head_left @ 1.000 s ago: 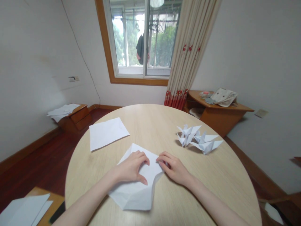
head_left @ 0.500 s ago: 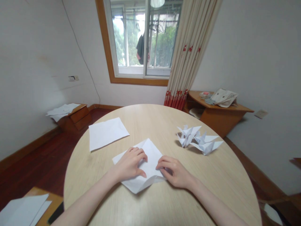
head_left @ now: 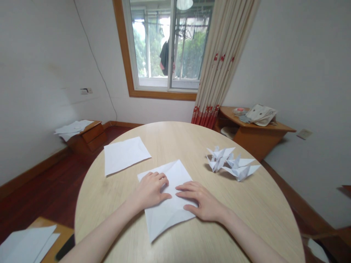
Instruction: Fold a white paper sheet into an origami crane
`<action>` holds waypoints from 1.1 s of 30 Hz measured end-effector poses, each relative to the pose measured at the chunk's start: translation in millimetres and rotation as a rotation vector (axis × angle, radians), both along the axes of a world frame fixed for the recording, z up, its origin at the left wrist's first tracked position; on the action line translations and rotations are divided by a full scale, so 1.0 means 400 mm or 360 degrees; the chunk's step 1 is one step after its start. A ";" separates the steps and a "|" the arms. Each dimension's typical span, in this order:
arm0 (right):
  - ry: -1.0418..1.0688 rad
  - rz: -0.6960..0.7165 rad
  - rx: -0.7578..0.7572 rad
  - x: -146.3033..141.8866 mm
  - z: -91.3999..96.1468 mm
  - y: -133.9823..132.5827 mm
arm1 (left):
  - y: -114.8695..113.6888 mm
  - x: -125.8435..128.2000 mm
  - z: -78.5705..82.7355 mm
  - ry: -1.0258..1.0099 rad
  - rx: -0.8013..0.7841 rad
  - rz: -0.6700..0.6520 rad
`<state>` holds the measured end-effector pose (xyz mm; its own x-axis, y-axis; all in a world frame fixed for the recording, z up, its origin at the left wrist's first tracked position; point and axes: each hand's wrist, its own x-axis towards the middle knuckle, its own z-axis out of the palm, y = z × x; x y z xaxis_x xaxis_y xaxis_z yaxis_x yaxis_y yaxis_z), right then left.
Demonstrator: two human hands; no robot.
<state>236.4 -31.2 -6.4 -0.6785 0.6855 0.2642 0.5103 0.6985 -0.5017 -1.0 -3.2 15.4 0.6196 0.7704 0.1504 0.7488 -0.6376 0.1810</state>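
A creased sheet of white paper [head_left: 170,215] lies nearly flat on the round wooden table [head_left: 128,241], one corner pointing toward me. My left hand [head_left: 155,190] rests on its left part, fingers loosely curved and thumb apart. On the right part lies my right hand [head_left: 196,199], with the fingers stretched out and spread over the paper. The two hands face each other with a small gap between them. Several folded paper cranes [head_left: 231,164] stand in a cluster to the right. Another white sheet [head_left: 126,155] lies at the back left of the table.
Papers [head_left: 27,243] sit on a low wooden surface at the bottom left. More papers [head_left: 73,128] cover a small cabinet by the left wall. Behind the table on the right, a wooden desk [head_left: 257,142] holds a cloth bag [head_left: 261,114]. A curtain [head_left: 219,73] hangs beside the window.
The paper's near edge, lifted and bent before, now lies flatter, and the sheet has turned. My right hand has moved left onto the sheet, its fingers opening from a pinch.
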 end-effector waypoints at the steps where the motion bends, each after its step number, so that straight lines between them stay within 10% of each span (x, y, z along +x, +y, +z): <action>1: -0.0020 -0.0009 -0.0004 0.001 -0.002 0.001 | -0.002 0.001 0.002 -0.0006 0.0006 -0.0003; 33: -0.0129 -0.0076 -0.0009 0.002 0.011 0.010 | 0.022 -0.028 -0.022 -0.0047 0.0001 -0.0086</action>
<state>237.1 -27.1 -1.8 -0.6639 0.7191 0.2055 0.5823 0.6694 -0.4613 -12.4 5.8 6.6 0.6557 0.7357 0.1699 0.7076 -0.6772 0.2019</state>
